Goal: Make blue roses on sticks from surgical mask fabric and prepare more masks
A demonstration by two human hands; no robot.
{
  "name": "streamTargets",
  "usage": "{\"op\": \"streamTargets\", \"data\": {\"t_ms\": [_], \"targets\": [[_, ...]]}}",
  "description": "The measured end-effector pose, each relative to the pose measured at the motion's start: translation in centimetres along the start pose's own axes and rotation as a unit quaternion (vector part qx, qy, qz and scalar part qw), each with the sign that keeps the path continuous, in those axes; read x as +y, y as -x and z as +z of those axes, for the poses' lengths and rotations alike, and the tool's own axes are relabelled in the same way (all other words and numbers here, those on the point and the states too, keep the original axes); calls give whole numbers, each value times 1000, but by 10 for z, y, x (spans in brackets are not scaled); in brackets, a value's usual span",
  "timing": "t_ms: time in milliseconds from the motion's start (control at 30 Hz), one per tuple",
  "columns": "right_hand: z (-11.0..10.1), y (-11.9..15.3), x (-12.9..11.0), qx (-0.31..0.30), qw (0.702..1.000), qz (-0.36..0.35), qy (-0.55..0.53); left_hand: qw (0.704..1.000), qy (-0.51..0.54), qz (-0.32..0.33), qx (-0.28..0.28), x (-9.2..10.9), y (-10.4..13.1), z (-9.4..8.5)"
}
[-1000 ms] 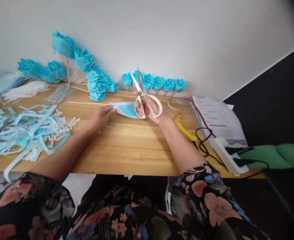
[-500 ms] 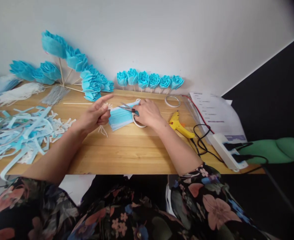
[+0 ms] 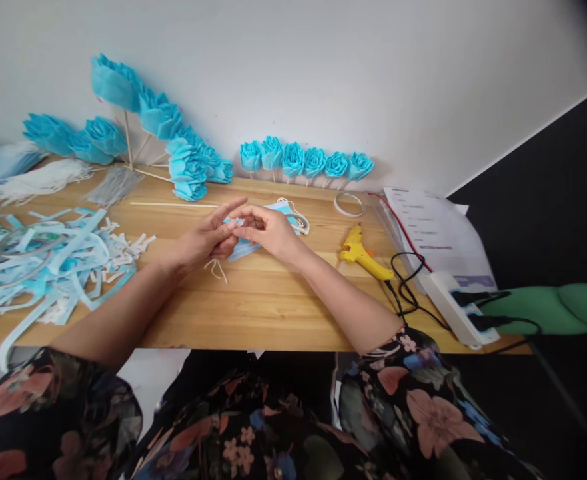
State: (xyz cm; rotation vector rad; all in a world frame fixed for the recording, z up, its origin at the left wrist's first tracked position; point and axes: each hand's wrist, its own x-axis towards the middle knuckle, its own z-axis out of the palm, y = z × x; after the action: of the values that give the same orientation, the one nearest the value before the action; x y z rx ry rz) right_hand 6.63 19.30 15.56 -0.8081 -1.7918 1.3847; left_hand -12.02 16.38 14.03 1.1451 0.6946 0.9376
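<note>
My left hand [image 3: 206, 239] is over the middle of the wooden table, its thumb and curled fingers closed and its index finger extended. Fingertips of my right hand [image 3: 269, 232] meet it, pinched together. Whatever small thing lies between the fingers is too hidden to name. Under and behind my right hand are blue face masks [image 3: 246, 249] with white ear loops. A white tape roll [image 3: 302, 223] rests on their right side. Thin white strings [image 3: 216, 269] lie just below my left hand.
Blue flowers on sticks [image 3: 293, 160] lean along the wall. Cut strips [image 3: 53, 260] pile up at the left. At the right are a yellow glue gun [image 3: 364, 257], another tape roll [image 3: 349, 205], a power strip [image 3: 460, 313] and papers [image 3: 433, 233].
My right hand has left the scissors and moved left to meet my left hand. The scissors no longer show. The view has shifted slightly.
</note>
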Motion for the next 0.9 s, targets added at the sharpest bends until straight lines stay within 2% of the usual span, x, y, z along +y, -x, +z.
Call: {"op": "streamTargets", "data": {"t_ms": [200,333,467,533,600,667,733,800,900], "targets": [[3,2,-1,22,999,-7,31,1000,15,-25,1,4,2,5],[-2,0,2,50,997,-33,46,999,17,-26,-7,4,1,2],[-17,-5,3,90,994,-37,46,999,-28,-30,-16,0,-1,-6],[-25,-7,2,111,993,-34,38,996,-90,-2,11,-3,-3,-9],[-30,-8,2,121,992,-32,35,976,-195,62,73,-5,-4,-11],[-33,-8,1,120,991,-37,44,933,-305,137,137,-3,-5,-10],[-33,-8,0,114,991,-51,56,895,-374,181,164,1,-5,-7],[-32,-7,-1,108,990,-63,65,882,-398,195,161,5,-3,-3],[-30,-5,-4,101,990,-74,70,892,-383,193,144,8,-2,3]]}}
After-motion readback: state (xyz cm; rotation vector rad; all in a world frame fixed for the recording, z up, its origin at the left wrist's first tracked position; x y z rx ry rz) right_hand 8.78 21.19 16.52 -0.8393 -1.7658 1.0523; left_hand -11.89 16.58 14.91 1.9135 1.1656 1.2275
